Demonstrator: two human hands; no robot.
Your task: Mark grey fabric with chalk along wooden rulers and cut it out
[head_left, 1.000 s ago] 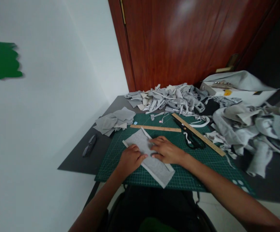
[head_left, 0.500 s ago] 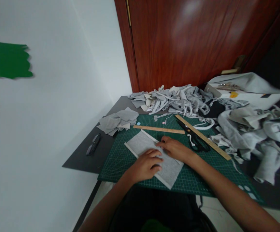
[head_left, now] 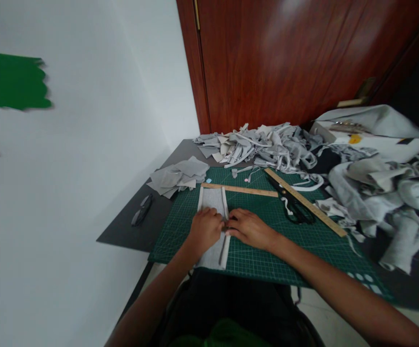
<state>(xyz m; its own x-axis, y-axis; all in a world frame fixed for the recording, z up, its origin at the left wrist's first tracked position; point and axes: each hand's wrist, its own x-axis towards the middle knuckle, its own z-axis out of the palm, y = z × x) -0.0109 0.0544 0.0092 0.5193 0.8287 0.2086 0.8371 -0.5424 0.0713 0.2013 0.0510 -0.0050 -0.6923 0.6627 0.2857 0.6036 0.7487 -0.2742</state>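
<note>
A grey fabric piece (head_left: 211,255) with rolled or folded long edges lies lengthwise on the green cutting mat (head_left: 260,260). My left hand (head_left: 206,229) rests on its middle, fingers curled and closed at the right-hand edge. From the other side, my right hand (head_left: 249,227) pinches that same edge, its thumb and fingertips close to my left fingers. Just beyond the fabric's far end is a wooden ruler (head_left: 245,191). To the right of my right hand lie black scissors (head_left: 292,205) beside a second wooden ruler (head_left: 310,205).
Cut grey fabric pieces (head_left: 178,176) and folded glasses (head_left: 142,210) sit at the left. A heap of fabric scraps (head_left: 267,144) lines the back by the door (head_left: 267,62). More grey cloth (head_left: 386,193) and a white box (head_left: 379,144) stand at the right.
The fabric has turned from slanting to nearly straight away from me and shifted left. My left hand has gone from spread to curled, and both hands have come together at the right edge.
</note>
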